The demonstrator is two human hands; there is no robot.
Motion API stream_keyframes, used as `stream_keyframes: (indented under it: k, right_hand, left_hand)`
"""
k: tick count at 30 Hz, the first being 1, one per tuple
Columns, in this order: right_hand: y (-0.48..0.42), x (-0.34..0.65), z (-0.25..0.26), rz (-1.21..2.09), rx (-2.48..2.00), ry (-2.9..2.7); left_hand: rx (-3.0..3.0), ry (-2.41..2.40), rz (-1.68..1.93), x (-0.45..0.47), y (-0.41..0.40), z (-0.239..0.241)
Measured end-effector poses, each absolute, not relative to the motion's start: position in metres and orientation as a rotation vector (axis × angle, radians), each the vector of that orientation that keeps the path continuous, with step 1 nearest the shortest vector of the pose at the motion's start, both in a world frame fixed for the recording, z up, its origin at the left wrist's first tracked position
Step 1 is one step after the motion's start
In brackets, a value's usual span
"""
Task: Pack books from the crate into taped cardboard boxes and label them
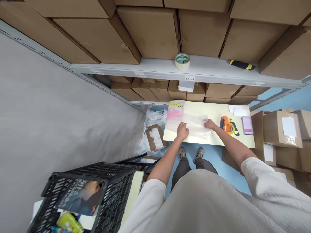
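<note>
A translucent plastic sheet or bag lies across the pale yellow table in front of me. My right hand pinches its right edge. At its near left side, my left hand has its fingers curled onto the plastic. The far left of the table holds a book with yellow lettering and a pink cover area; the plastic overlaps its lower part. Right of my right hand are an orange tape dispenser and a black-and-yellow utility knife.
White papers and a purple item lie at the table's right. Cardboard boxes fill the shelf, with a tape roll and another knife. A black crate stands lower left; cartons are stacked right.
</note>
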State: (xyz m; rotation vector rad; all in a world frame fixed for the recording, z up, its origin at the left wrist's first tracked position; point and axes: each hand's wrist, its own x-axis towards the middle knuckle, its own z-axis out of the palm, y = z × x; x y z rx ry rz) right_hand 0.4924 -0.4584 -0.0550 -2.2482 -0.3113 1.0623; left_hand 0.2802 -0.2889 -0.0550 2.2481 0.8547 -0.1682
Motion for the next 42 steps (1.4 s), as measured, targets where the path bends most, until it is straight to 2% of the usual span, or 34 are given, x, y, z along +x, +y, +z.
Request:
stream_keyframes:
  k: [3,7,9,12,15,20,30,37,42]
  right_hand:
    - [-0.472,0.491,-0.061,0.97,-2.326,-0.333]
    - [-0.477,0.457,-0.06,0.439,-2.596,-0.657]
    - [-0.473,0.428,-0.061,0.334,-2.621,-0.963]
    - [-0.459,0.382,-0.069,0.551,-2.527,-1.278]
    - [-0.444,0.351,-0.08,0.676,-2.577,-1.244]
    - [-0.433,0.341,-0.088,0.652,-2.694,-1.161]
    - [-0.484,0.353,-0.081,0.683,-2.645,-1.361]
    - [-0.524,0.366,-0.075,0.729,-2.582,-1.48]
    - [-0.525,0.361,-0.074,0.691,-2.716,-1.266]
  left_hand:
    - [2.372,0.789,-0.325,0.268,-0.283,-0.063]
    - [2.474,0.682,-0.492,0.253,-0.278,-0.071]
    - [2.508,0.642,-0.503,0.246,-0.276,-0.073]
    - [2.538,0.584,-0.494,0.239,-0.275,-0.072]
    - [2.565,0.5,-0.531,0.233,-0.273,-0.068]
    - [2.603,0.41,-0.582,0.226,-0.265,-0.061]
    - [2.572,0.426,-0.332,0.221,-0.255,-0.066]
    - [2.544,0.504,-0.337,0.211,-0.262,-0.076]
    - [2.557,0.548,-0.448,0.201,-0.26,-0.08]
